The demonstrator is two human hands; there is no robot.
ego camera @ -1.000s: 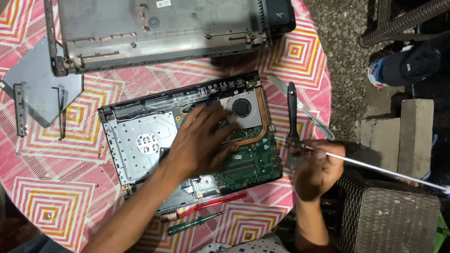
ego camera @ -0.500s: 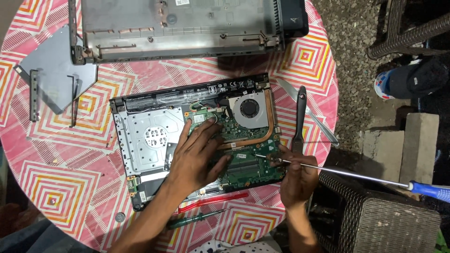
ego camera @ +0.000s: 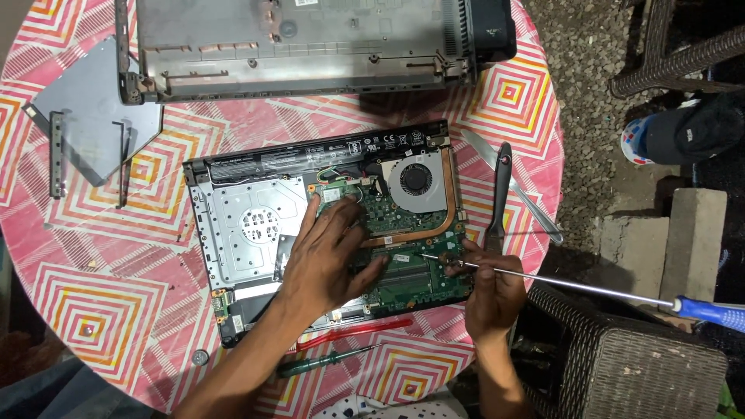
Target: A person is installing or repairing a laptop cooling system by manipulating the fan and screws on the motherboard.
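An opened laptop base (ego camera: 240,225) lies on the round table, its green circuit board (ego camera: 411,279), fan (ego camera: 417,180) and copper heat pipe exposed. My left hand (ego camera: 330,252) rests flat on the board, fingers spread toward the small wireless card. My right hand (ego camera: 490,291) grips the metal shaft of a long screwdriver (ego camera: 590,289) with a blue handle; its tip touches the board at the lower right, near the memory slot.
The removed bottom cover (ego camera: 310,39) lies at the table's far edge. A grey drive with brackets (ego camera: 93,124) sits at left. A black-handled knife (ego camera: 500,194), red (ego camera: 357,332) and green (ego camera: 326,361) screwdrivers lie beside the laptop. A wicker stool (ego camera: 644,365) stands at right.
The view has shifted so the laptop sits more to the right. My right hand has brought the screwdriver tip in from the table's edge onto the board. My left hand stays on the board.
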